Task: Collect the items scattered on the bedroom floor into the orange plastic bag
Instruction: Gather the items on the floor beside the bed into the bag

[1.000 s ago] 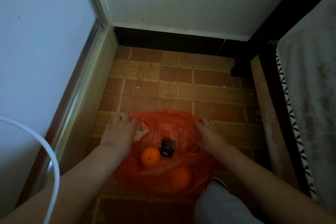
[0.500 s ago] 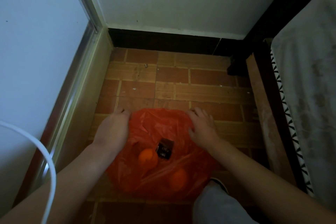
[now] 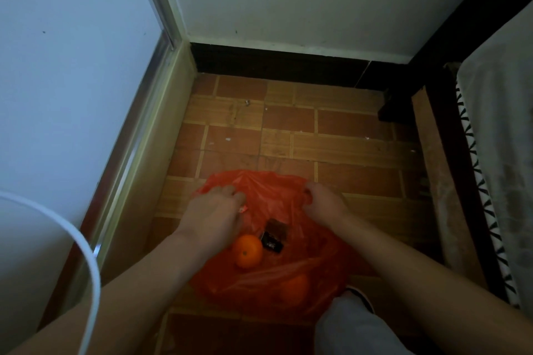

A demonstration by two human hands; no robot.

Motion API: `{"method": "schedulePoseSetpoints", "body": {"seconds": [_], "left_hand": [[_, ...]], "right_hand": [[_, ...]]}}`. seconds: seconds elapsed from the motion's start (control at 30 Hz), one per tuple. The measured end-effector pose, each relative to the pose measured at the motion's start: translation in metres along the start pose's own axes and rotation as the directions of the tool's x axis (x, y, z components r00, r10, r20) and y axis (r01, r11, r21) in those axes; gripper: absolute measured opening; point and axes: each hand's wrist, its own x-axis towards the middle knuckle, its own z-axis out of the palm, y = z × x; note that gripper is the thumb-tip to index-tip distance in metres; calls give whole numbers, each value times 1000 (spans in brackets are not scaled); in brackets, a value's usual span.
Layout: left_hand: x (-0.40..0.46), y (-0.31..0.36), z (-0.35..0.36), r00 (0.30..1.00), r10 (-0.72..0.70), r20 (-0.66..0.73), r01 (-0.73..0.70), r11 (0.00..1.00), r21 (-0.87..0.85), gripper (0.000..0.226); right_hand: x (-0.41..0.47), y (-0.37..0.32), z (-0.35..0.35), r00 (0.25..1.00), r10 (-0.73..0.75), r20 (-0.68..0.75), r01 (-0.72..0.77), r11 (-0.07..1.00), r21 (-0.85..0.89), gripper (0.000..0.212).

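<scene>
The orange plastic bag (image 3: 271, 193) lies open on the tiled floor in front of me. Inside it sit an orange (image 3: 247, 251), a dark snack packet (image 3: 274, 236), and a second orange (image 3: 294, 288) seen through the plastic near the bag's bottom. My left hand (image 3: 213, 210) grips the bag's left rim with curled fingers, and a small red-and-white wrapper (image 3: 243, 209) peeks out beside its fingers. My right hand (image 3: 323, 202) pinches the bag's right rim.
A wall and metal door track (image 3: 135, 153) run along the left. A bed with a wooden frame (image 3: 432, 181) and patterned sheet stands on the right. A white cable (image 3: 86, 253) curves at the lower left. My knee (image 3: 354, 326) is beside the bag.
Both hands have closed on the bag's rim and drawn it up and inward. The small red wrapper, seen one second ago, is now mostly hidden by my left hand.
</scene>
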Motion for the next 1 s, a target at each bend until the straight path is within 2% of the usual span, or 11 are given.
{"method": "schedulePoseSetpoints", "body": {"seconds": [0.1, 0.17, 0.3, 0.47, 0.63, 0.7, 0.8, 0.87, 0.93, 1.0], "left_hand": [[2, 5, 13, 968, -101, 230, 92, 994, 51, 35], [3, 3, 19, 940, -136, 312, 106, 988, 111, 39], [5, 20, 31, 890, -133, 436, 33, 973, 229, 53], [2, 47, 49, 822, -174, 542, -36, 935, 354, 43], [7, 51, 43, 733, -175, 657, -75, 939, 334, 42], [8, 50, 41, 729, -177, 661, -104, 926, 363, 38], [15, 47, 39, 808, -160, 567, -89, 918, 386, 37], [17, 47, 38, 835, -154, 528, -74, 920, 385, 38], [14, 47, 40, 816, -168, 553, -72, 920, 385, 34], [7, 47, 43, 754, -210, 622, -84, 909, 409, 36]], "right_hand": [[-6, -11, -5, 996, -63, -60, 64, 998, 20, 11], [-11, -21, -7, 988, -112, -103, 117, 992, 45, 5], [-23, -36, -6, 971, -190, -145, 203, 976, 80, 10], [-30, -40, -2, 961, -219, -169, 242, 962, 129, 13], [-33, -40, -5, 955, -233, -184, 264, 951, 163, 14], [-32, -39, -8, 952, -234, -197, 269, 947, 177, 14], [-29, -39, -13, 950, -220, -222, 264, 945, 192, 14], [-26, -39, -15, 950, -214, -228, 261, 945, 199, 13], [-25, -40, -15, 953, -207, -222, 251, 948, 196, 12], [-24, -43, -16, 958, -197, -208, 239, 950, 200, 12]]}}
